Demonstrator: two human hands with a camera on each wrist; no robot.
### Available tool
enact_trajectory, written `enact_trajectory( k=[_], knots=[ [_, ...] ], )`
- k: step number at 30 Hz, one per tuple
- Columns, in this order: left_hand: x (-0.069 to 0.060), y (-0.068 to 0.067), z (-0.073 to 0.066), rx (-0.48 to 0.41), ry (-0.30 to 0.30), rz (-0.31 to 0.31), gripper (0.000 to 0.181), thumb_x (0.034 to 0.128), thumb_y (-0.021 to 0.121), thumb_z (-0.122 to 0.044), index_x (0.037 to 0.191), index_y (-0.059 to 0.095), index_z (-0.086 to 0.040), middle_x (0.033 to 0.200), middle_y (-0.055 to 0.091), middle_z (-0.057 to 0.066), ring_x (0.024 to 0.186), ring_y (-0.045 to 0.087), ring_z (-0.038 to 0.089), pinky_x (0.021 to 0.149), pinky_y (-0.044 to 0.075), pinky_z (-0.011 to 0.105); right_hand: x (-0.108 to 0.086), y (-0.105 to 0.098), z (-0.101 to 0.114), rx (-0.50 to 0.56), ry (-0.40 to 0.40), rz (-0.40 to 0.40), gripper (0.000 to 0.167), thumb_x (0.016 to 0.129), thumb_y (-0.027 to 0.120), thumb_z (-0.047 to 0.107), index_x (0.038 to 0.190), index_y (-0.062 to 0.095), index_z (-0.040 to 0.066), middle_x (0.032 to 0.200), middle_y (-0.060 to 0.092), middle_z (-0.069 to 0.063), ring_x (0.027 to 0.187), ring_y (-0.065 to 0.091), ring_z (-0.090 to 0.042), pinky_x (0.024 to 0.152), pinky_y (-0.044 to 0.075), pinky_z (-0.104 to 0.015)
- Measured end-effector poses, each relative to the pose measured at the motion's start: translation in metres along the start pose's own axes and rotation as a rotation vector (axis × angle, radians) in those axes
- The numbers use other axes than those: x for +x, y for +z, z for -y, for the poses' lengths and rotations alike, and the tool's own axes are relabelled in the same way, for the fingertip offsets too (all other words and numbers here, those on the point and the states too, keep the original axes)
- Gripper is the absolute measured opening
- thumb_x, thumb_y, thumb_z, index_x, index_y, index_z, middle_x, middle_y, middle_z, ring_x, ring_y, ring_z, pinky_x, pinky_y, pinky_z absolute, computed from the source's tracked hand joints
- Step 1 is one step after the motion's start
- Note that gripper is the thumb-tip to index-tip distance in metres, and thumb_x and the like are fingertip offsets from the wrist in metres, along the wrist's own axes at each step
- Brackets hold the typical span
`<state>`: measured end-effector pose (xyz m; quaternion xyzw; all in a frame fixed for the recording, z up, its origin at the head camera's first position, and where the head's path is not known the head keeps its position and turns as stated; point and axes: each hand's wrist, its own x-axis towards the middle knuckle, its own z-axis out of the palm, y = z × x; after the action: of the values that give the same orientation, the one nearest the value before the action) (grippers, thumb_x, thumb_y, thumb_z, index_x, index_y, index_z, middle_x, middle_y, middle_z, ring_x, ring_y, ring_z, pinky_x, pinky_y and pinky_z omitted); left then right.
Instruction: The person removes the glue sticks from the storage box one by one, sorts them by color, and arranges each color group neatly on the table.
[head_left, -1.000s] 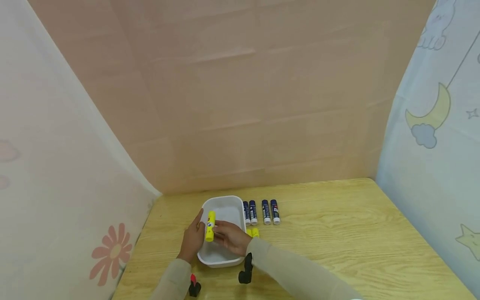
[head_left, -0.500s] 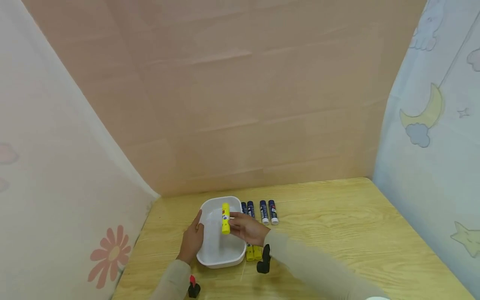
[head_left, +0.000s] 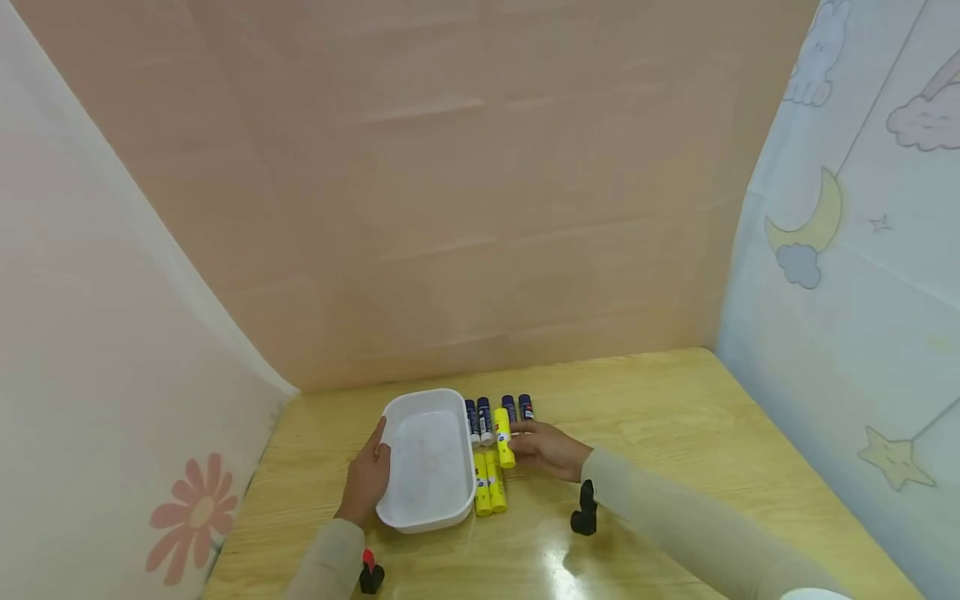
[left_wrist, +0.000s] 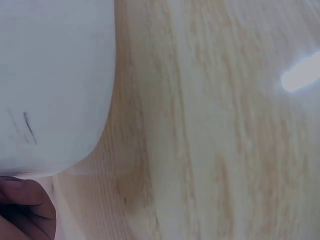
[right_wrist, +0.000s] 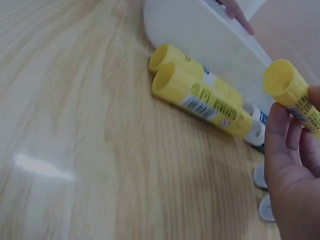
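Note:
My right hand (head_left: 551,450) pinches a yellow glue stick (head_left: 503,439) between thumb and fingers, just above the table. In the right wrist view the hollow end of this glue stick (right_wrist: 282,80) faces the camera. Two more yellow glue sticks (head_left: 495,487) lie side by side below it, along the right side of a white plastic tub (head_left: 427,467). My left hand (head_left: 366,479) grips the tub's left rim, its thumb on the edge. In the left wrist view only part of this hand (left_wrist: 27,207) shows at the corner, against the tub wall.
Several dark blue glue sticks (head_left: 484,421) with white ends lie behind the yellow ones, in two pairs; my right hand partly covers the right pair. The wood-grain table (head_left: 637,417) meets a beige cloth backdrop (head_left: 450,208), with patterned cloths at both sides.
My right hand has carried the yellow glue stick from over the tub rightward, past its rim. The two yellow glue sticks on the table now show fully. My left hand stays on the tub.

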<state>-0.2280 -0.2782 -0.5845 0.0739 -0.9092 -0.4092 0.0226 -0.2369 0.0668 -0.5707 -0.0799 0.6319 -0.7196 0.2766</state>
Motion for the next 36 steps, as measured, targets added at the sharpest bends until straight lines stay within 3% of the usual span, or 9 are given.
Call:
enact_trajectory(
  k=[4,10,14,16,19,25,36],
  knots=[
    [0.002,0.001,-0.003,-0.015,-0.002,0.007,0.054,0.1022,0.035,-0.029,0.155,0.027,-0.029,0.116,0.059,0.029,0.060,0.048,0.018,0.054,0.046,0.033,-0.007,-0.011,-0.004,0.007,0.017,-0.013,0.065,0.099,0.055,0.013,0.148,0.020,-0.011,0.143,0.038,-0.028,0.125,0.049,-0.033,0.100,0.043,-0.043],
    [0.002,0.001,-0.001,-0.011,-0.022,0.010,0.053,0.1025,0.034,-0.030,0.155,0.026,-0.030,0.103,0.061,0.023,0.061,0.047,0.018,0.056,0.043,0.032,-0.012,-0.013,-0.006,0.043,0.053,-0.041,0.067,0.097,0.059,0.011,0.147,0.021,-0.011,0.137,0.045,-0.025,0.114,0.057,-0.027,0.098,0.045,-0.041],
    [0.002,0.002,-0.002,0.000,-0.019,-0.004,0.053,0.1024,0.034,-0.031,0.155,0.026,-0.029,0.122,0.060,0.025,0.067,0.051,0.021,0.062,0.045,0.034,-0.014,-0.013,-0.006,0.050,0.067,-0.045,0.064,0.097,0.058,0.010,0.146,0.023,-0.011,0.136,0.045,-0.026,0.112,0.058,-0.026,0.098,0.045,-0.042],
    [0.001,0.002,-0.003,0.003,-0.011,-0.008,0.053,0.1023,0.034,-0.030,0.155,0.027,-0.028,0.138,0.051,0.024,0.076,0.054,0.023,0.067,0.047,0.037,-0.015,-0.014,-0.006,0.038,0.075,-0.056,0.064,0.096,0.059,0.010,0.146,0.024,-0.011,0.136,0.045,-0.026,0.112,0.058,-0.026,0.098,0.045,-0.042],
    [0.000,0.004,-0.006,0.003,-0.015,-0.006,0.054,0.1024,0.034,-0.030,0.156,0.026,-0.027,0.147,0.041,0.021,0.090,0.056,0.027,0.077,0.050,0.044,-0.016,-0.016,-0.008,0.001,0.087,-0.058,0.064,0.096,0.059,0.008,0.146,0.025,-0.011,0.137,0.044,-0.026,0.113,0.058,-0.027,0.097,0.046,-0.042],
    [-0.002,0.006,-0.009,-0.021,-0.038,0.009,0.054,0.1029,0.033,-0.030,0.156,0.023,-0.027,0.150,0.036,0.019,0.116,0.054,0.034,0.095,0.044,0.055,-0.019,-0.013,-0.011,-0.101,0.093,-0.032,0.059,0.095,0.058,0.006,0.142,0.030,-0.016,0.131,0.050,-0.025,0.109,0.060,-0.029,0.093,0.049,-0.043],
    [0.000,0.009,-0.012,-0.026,-0.020,0.010,0.054,0.1027,0.033,-0.030,0.156,0.023,-0.027,0.149,0.037,0.020,0.120,0.053,0.037,0.097,0.041,0.057,-0.022,-0.002,-0.012,-0.227,0.100,-0.113,0.046,0.090,0.063,0.004,0.127,0.045,-0.016,0.113,0.057,-0.020,0.093,0.064,-0.025,0.083,0.053,-0.041]
  ],
)
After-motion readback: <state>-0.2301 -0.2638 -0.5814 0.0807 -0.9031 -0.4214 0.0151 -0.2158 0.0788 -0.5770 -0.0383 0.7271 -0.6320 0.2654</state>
